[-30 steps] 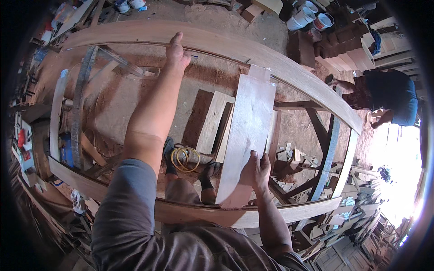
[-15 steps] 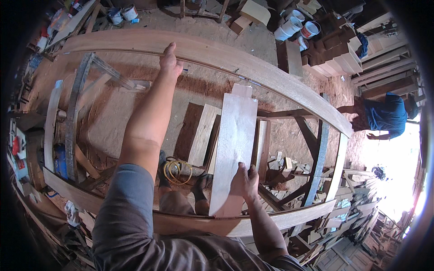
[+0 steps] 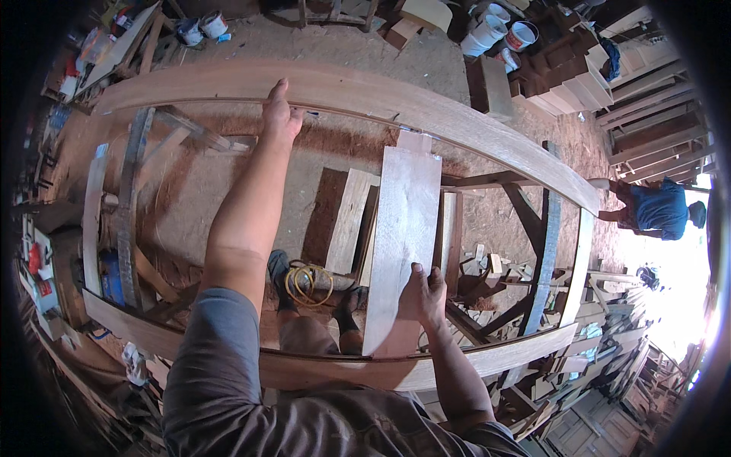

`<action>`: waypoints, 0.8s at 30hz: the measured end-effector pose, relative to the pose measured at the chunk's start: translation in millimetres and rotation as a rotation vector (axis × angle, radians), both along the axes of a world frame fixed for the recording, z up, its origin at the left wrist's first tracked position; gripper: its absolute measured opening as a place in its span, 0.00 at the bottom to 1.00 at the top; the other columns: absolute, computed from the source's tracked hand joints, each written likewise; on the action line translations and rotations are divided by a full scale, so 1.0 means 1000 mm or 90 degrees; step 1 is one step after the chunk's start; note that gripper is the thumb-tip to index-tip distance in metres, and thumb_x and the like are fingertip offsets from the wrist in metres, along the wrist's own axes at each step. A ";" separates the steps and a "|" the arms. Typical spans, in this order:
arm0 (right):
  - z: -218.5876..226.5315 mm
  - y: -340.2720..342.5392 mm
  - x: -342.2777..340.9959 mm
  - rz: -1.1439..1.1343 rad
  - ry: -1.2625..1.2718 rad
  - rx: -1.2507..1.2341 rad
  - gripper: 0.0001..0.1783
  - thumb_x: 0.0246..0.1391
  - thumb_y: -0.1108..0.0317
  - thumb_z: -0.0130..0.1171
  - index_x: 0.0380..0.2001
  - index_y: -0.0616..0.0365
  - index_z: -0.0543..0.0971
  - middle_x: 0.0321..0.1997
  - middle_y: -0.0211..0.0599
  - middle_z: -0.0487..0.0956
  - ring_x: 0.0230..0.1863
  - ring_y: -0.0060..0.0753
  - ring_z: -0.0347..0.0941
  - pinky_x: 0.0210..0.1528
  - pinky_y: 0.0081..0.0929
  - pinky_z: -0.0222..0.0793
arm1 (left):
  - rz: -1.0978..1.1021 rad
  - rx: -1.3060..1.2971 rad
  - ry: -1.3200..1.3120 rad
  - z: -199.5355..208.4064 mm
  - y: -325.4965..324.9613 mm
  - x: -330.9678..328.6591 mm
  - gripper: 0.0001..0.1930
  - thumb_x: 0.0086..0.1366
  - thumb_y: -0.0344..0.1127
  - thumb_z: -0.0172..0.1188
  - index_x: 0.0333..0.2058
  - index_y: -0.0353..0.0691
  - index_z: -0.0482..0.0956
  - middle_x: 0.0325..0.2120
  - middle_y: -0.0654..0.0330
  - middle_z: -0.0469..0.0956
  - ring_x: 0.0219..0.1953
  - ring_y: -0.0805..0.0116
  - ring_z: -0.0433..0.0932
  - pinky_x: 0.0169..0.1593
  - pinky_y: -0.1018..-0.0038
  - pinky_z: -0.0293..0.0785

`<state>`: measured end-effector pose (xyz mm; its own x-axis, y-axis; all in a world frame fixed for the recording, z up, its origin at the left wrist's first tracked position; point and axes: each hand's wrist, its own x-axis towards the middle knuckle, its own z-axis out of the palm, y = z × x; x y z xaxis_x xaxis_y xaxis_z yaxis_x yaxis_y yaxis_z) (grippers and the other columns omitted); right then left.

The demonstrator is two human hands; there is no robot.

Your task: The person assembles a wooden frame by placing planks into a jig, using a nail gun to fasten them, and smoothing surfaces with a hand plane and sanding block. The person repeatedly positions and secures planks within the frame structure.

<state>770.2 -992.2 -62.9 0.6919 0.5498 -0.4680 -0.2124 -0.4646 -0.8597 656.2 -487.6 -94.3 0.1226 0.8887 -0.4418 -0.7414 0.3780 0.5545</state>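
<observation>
Noting head view: wide wooden panel point(image 3: 403, 206) lies just right of center, its length running roughly from 1 o'clock to 6 o'clock, inside a long timber frame. Its narrower tongue point(image 3: 413, 142) reaches the inner edge of the far rail point(image 3: 438, 114); its near end appears to meet the near rail point(image 3: 525, 350) at 6 o'clock. Left grip point(image 3: 282, 114), at 11 o'clock: closed on the far rail, thumb flat on the upper face, fingers curled at the inner edge, undersides hidden. Right grip point(image 3: 426, 295), between 4 and 5 o'clock: clasping the panel's right edge, thumb over the face; fingers partly out of sight. Dark weathered supports point(image 3: 544, 259) stand toward 9 and 4 o'clock. On the floor within the frame: coiled yellow hose point(image 3: 308, 286) at 7:30, beside the person's feet; pale boards point(image 3: 350, 221) left of the panel; wood offcuts point(image 3: 493, 264) near 4 o'clock. Outside the frame: white buckets point(image 3: 484, 34) at 1 o'clock; another person in a blue shirt point(image 3: 656, 207) near 3 o'clock.
</observation>
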 end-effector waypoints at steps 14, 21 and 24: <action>0.006 -0.001 0.001 0.019 -0.053 -0.045 0.18 0.70 0.55 0.63 0.33 0.59 0.75 0.30 0.22 0.72 0.33 0.15 0.62 0.33 0.21 0.61 | -0.012 -0.030 0.059 -0.012 -0.006 -0.016 0.33 0.67 0.42 0.70 0.67 0.50 0.66 0.67 0.59 0.67 0.68 0.58 0.67 0.69 0.53 0.68; -0.001 -0.004 0.003 0.020 -0.013 -0.023 0.18 0.71 0.57 0.62 0.43 0.65 0.78 0.37 0.28 0.77 0.40 0.18 0.69 0.42 0.23 0.68 | -0.022 -0.039 0.056 -0.002 -0.020 -0.024 0.33 0.68 0.42 0.70 0.68 0.49 0.66 0.68 0.59 0.65 0.70 0.59 0.64 0.71 0.53 0.65; -0.001 -0.002 0.000 0.006 -0.041 0.001 0.17 0.70 0.56 0.63 0.33 0.56 0.75 0.31 0.20 0.71 0.34 0.13 0.62 0.34 0.20 0.61 | -0.021 -0.044 0.085 0.002 -0.029 -0.027 0.34 0.68 0.42 0.69 0.68 0.47 0.64 0.68 0.58 0.64 0.71 0.58 0.63 0.73 0.53 0.65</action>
<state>770.5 -994.4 -63.7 0.7152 0.5575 -0.4214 -0.1519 -0.4646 -0.8724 628.8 -516.5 -92.0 0.0871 0.8517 -0.5167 -0.6496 0.4418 0.6187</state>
